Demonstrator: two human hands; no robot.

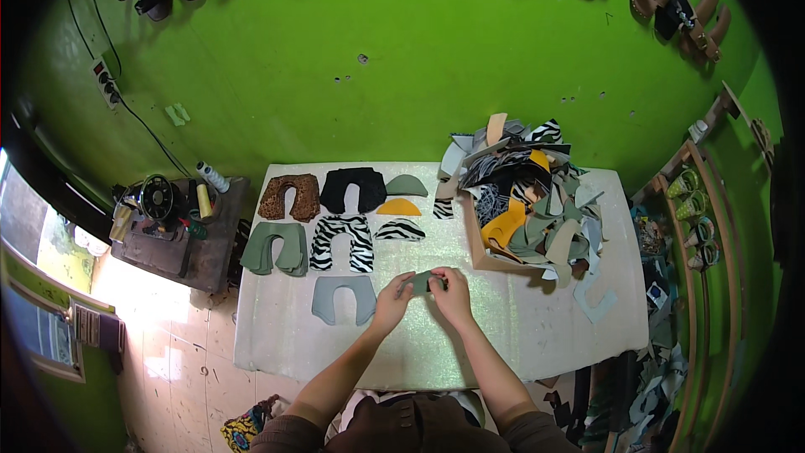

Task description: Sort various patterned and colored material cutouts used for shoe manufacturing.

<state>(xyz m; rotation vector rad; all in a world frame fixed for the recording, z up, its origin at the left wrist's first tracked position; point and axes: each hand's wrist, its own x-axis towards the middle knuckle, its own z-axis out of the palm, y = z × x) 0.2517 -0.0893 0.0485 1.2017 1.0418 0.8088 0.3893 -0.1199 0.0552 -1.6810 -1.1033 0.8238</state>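
The green wall (pixel 402 59) fills the upper field, with sandals (pixel 679 4) hung along its top edge. Below it stands the white work table (pixel 503 327), which carries all cut material. At the table's right rear sits a cardboard box (pixel 480 243) overfilled with mixed scrap pieces (pixel 528 193) in black, grey, yellow and zebra print. To the left of the table, on a dark side stand, is a sewing machine (pixel 159 201). On the table's left half, U-shaped cut pieces lie flat in rows: a leopard-print piece (pixel 289 197), a black piece (pixel 352 189), an olive piece (pixel 272 247), a zebra-print piece (pixel 342 243) and a grey piece (pixel 344 298). Smaller half-oval pieces lie just right of these: grey-green (pixel 407 185), yellow (pixel 398 207) and zebra (pixel 399 230). Near the front centre, the left hand (pixel 392 302) and the right hand (pixel 451 295) meet above the table surface. Both pinch a small grey-green piece (pixel 422 282) between thumb and curled fingertips, one hand at each end; the remaining fingers are folded loosely inward.
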